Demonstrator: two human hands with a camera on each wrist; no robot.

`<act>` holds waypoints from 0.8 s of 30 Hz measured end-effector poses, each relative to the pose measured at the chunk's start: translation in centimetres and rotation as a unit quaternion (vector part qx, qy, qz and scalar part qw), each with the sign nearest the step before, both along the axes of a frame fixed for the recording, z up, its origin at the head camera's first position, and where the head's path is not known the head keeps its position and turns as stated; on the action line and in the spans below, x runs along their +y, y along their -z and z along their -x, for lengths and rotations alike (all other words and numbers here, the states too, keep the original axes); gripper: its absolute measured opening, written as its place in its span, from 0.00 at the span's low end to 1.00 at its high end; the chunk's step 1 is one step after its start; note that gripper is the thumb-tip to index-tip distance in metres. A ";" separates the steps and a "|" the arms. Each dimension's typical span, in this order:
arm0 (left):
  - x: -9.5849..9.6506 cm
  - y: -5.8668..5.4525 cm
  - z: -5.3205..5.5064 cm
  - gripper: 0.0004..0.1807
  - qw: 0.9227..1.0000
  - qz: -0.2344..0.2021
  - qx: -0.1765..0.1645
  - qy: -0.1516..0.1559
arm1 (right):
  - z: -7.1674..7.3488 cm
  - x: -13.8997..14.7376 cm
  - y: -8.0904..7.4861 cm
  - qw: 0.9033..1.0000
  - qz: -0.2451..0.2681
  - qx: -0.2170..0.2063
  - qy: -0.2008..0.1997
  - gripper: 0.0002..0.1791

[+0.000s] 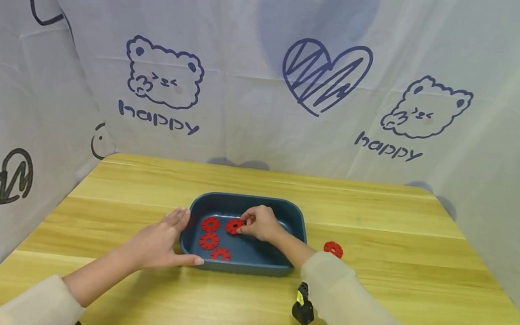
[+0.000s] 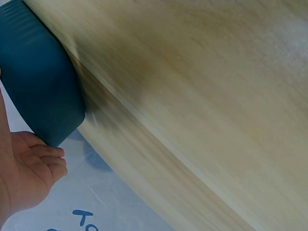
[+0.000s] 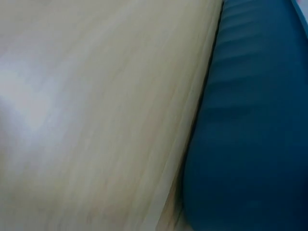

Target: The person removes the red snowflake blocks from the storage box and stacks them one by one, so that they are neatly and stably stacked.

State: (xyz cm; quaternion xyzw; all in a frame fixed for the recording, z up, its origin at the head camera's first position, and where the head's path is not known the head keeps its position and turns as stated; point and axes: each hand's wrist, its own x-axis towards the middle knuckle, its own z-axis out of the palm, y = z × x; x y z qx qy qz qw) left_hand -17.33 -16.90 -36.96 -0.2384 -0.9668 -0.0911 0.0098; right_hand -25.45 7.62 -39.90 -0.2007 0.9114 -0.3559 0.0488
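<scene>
A dark blue rectangular bin (image 1: 253, 269) stands on the table. Inside it, my right hand (image 1: 260, 223) pinches a red notched plastic disc (image 1: 234, 226) with a hole in the centre, between thumb and fingers, low over the bin's floor. Three more such red discs (image 1: 209, 241) lie in the left part of the bin. My left hand (image 1: 161, 241) rests at the bin's left end, thumb stretched along the front rim and fingers straight against the left side. In the left wrist view, the left hand (image 2: 36, 168) is at the bin's corner. The right wrist view shows only the bin's outer wall (image 3: 250, 125) and tabletop.
Another red disc (image 1: 333, 249) lies on the wooden table (image 1: 392, 270) to the right of the bin, close to my right sleeve (image 1: 345, 297). A black device (image 1: 303, 309) is at the right wrist. White cloth (image 1: 245, 107) with drawings hangs behind the table.
</scene>
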 end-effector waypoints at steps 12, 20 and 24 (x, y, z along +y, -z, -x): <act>-0.1 0.2 0.1 0.59 1.000 -0.001 0.011 0.005 | -1.3 1.6 -1.4 0.998 0.037 0.029 -0.029 0.13; 0.0 0.0 0.1 0.59 1.000 -0.004 0.007 0.003 | -2.4 2.3 -1.6 0.992 0.092 0.083 -0.033 0.14; 0.0 0.0 0.0 0.59 1.000 -0.003 0.007 0.002 | -2.8 2.7 -1.6 0.988 0.103 0.111 -0.019 0.14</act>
